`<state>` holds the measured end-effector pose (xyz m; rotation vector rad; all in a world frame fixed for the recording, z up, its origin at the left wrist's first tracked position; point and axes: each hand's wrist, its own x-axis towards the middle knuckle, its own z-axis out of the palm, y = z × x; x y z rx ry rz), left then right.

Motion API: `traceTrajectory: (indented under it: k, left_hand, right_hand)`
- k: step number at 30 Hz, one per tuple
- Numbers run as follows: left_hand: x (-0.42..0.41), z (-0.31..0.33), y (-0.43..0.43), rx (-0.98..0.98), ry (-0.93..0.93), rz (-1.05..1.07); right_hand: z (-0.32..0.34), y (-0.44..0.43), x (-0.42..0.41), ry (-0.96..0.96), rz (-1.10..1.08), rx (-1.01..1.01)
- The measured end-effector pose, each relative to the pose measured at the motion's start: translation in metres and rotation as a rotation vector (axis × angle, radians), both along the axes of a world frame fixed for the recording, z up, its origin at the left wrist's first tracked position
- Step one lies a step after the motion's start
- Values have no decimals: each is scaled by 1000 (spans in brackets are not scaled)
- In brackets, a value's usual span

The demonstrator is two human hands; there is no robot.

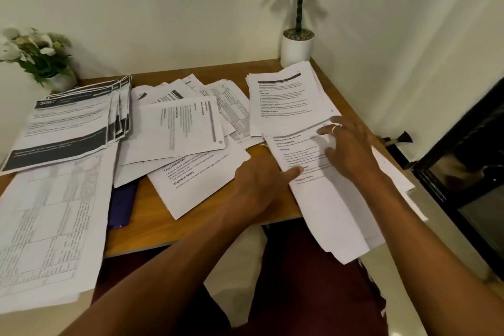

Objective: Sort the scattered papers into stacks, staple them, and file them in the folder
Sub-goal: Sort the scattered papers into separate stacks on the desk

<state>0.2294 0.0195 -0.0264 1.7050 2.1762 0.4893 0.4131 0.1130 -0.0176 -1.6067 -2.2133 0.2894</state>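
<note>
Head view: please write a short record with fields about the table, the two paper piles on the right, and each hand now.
surface: wooden table, largely under loose papers
far right: far pile, beside the plant pot
near right: near pile, overhanging the front edge
left: left hand, thumb on the near pile's edge; fingers hidden
right: right hand, fingers spread on the near pile
other: dark blue object, partly under papers

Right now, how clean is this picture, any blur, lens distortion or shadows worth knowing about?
Head view: the wide-angle lens splays the table toward the corners; fine print is smeared, only bold headings like REQUIRED PROPS on the middle sheet read; the right hand looks slightly motion-blurred; the tall potted plant casts a soft shadow on the wall.
</note>
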Motion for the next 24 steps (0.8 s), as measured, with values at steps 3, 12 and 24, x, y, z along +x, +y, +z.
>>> traceTrajectory:
  k: [3,12,24]
  left_hand:
    - [-32,4,-6,79,35,125]
    - [-156,-8,-33,166,178,300]
    - [-181,-19,-44,393,31,249]
  right_hand:
    - [5,-11,-51,225,91,-61]
    - [-5,-34,-199,371,167,-404]
    - [1,-31,-223,1169,-40,-722]
